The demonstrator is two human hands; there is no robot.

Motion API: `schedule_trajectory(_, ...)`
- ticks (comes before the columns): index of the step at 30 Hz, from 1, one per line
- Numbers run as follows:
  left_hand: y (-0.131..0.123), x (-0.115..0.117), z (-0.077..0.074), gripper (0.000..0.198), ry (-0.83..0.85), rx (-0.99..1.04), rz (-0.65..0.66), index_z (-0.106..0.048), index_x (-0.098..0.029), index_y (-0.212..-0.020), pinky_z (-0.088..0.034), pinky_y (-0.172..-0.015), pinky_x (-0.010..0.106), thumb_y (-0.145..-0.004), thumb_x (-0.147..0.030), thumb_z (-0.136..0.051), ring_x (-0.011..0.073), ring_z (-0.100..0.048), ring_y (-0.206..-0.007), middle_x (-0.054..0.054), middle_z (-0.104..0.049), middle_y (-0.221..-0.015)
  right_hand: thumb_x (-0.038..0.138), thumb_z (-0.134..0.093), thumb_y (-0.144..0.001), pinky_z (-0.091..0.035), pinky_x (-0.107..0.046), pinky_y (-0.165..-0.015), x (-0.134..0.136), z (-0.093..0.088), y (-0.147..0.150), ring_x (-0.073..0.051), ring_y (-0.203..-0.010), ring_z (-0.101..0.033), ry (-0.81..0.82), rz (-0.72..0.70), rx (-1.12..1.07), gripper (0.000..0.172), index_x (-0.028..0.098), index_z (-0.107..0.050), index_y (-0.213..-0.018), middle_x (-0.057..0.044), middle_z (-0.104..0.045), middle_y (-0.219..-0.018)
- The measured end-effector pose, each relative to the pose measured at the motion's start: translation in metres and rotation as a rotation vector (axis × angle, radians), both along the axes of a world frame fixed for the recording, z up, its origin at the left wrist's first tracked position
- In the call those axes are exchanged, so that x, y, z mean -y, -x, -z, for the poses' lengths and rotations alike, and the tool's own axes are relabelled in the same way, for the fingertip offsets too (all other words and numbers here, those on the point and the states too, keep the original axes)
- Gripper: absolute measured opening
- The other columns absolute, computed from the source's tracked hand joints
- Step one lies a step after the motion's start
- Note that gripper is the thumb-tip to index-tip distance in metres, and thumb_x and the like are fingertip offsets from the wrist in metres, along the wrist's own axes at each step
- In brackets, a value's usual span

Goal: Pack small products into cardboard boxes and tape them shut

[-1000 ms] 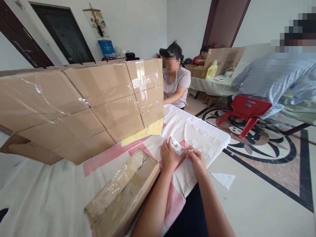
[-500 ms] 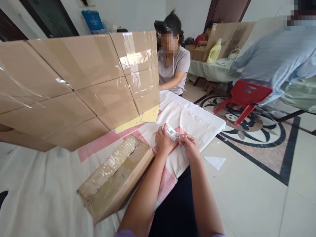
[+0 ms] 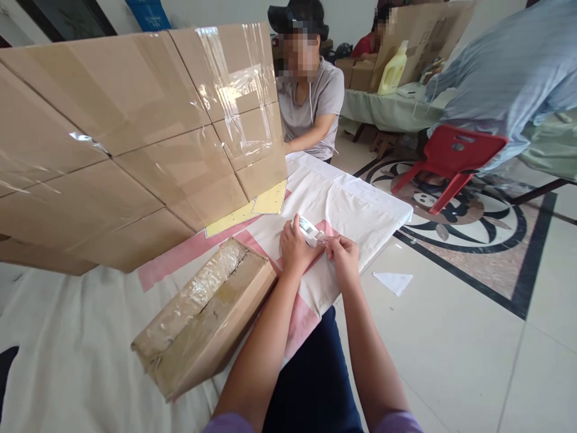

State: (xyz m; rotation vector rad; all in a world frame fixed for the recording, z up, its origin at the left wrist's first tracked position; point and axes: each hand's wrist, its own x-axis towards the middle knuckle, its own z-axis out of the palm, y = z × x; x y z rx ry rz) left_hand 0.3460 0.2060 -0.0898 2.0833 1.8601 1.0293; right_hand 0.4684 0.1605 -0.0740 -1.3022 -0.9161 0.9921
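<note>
Holding white device (image 3: 308, 230) in left grip (image 3: 295, 246), right grip (image 3: 343, 252) at its end

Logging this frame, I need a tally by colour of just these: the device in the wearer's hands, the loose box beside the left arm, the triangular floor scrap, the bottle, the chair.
White: 2 (device, scrap)
Brown: 1 (box)
Yellow: 1 (bottle)
Red: 1 (chair)
Total: 5
</note>
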Motion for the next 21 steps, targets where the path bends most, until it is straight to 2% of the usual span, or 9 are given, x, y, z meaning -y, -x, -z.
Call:
schedule_trajectory(3, 0.000, -0.001, 0.002, 0.116, 0.001, 0.016, -0.003, -0.030, -0.016, -0.157, -0.044, -0.113, 0.049, -0.065, -0.055, -0.090, 0.0399, -0.053, -0.134, 0.022, -0.048, -0.148, 0.025, -0.063, -0.080, -0.047, -0.032, -0.072, 0.004, -0.006, 0.006, -0.014, -0.056, -0.049, -0.031, 0.113, -0.032, 0.033, 0.024, -0.046, -0.052, 0.003, -0.047, -0.046)
schedule_trajectory(7, -0.001, -0.001, 0.003, 0.119, 0.012, 0.030, -0.002, -0.030, -0.016, -0.157, -0.045, -0.112, 0.050, -0.063, -0.058, -0.091, 0.0397, -0.055, -0.132, 0.022, -0.048, -0.148, 0.023, -0.061, -0.079, -0.042, -0.029, -0.065, 0.005, -0.007, 0.009, -0.015, -0.062, -0.057, -0.002, 0.113, -0.021, 0.035, 0.023, -0.044, -0.049, 0.002, -0.047, -0.047)
schedule_trajectory(9, -0.002, 0.000, 0.003, 0.117, -0.007, 0.035, 0.000, -0.030, -0.015, -0.158, -0.046, -0.112, 0.051, -0.066, -0.058, -0.089, 0.0403, -0.054, -0.133, 0.023, -0.048, -0.148, 0.023, -0.061, -0.080, -0.040, -0.029, -0.064, 0.005, -0.005, 0.008, -0.014, -0.061, -0.054, 0.001, 0.119, -0.005, 0.035, 0.022, -0.045, -0.048, 0.002, -0.047, -0.048)
schedule_trajectory(12, -0.001, 0.004, 0.003, 0.106, -0.117, 0.013, 0.020, -0.034, -0.016, -0.157, -0.041, -0.116, 0.055, -0.073, -0.055, -0.085, 0.0426, -0.046, -0.143, 0.025, -0.043, -0.153, 0.024, -0.061, -0.081, -0.037, -0.029, -0.063, 0.005, -0.001, 0.006, -0.013, -0.059, -0.047, -0.017, 0.107, -0.014, 0.035, 0.021, -0.049, -0.049, 0.002, -0.049, -0.051)
schedule_trajectory(15, 0.001, 0.008, 0.001, 0.082, -0.249, -0.003, 0.120, -0.047, -0.020, -0.149, -0.039, -0.119, 0.055, -0.079, -0.041, -0.084, 0.0394, -0.042, -0.146, 0.021, -0.044, -0.153, 0.027, -0.064, -0.082, -0.034, -0.029, -0.061, 0.005, 0.001, 0.003, -0.012, -0.058, -0.044, -0.029, 0.064, -0.066, 0.032, 0.020, -0.054, -0.053, 0.002, -0.050, -0.054)
schedule_trajectory(17, 0.004, 0.011, 0.000, 0.052, -0.302, 0.010, 0.187, -0.063, -0.026, -0.131, -0.041, -0.117, 0.051, -0.083, -0.033, -0.081, 0.0349, -0.045, -0.143, 0.016, -0.050, -0.148, 0.028, -0.066, -0.082, -0.032, -0.030, -0.060, 0.004, 0.001, 0.003, -0.012, -0.057, -0.042, -0.036, 0.050, -0.086, 0.031, 0.020, -0.056, -0.054, 0.003, -0.050, -0.053)
schedule_trajectory(19, 0.005, 0.012, -0.001, 0.023, -0.332, 0.019, 0.226, -0.072, -0.028, -0.108, -0.042, -0.114, 0.048, -0.085, -0.028, -0.080, 0.0314, -0.050, -0.137, 0.010, -0.056, -0.141, 0.029, -0.066, -0.082, -0.031, -0.030, -0.059, 0.004, 0.001, 0.003, -0.012, -0.056, -0.040, -0.037, 0.048, -0.085, 0.033, 0.020, -0.054, -0.053, 0.003, -0.049, -0.052)
schedule_trajectory(21, 0.005, 0.013, -0.001, 0.012, -0.350, 0.028, 0.246, -0.074, -0.029, -0.095, -0.043, -0.111, 0.046, -0.086, -0.023, -0.080, 0.0289, -0.054, -0.129, 0.007, -0.061, -0.133, 0.030, -0.066, -0.083, -0.029, -0.030, -0.058, 0.004, 0.002, 0.002, -0.012, -0.057, -0.039, -0.029, 0.049, -0.076, 0.034, 0.020, -0.054, -0.053, 0.003, -0.048, -0.052)
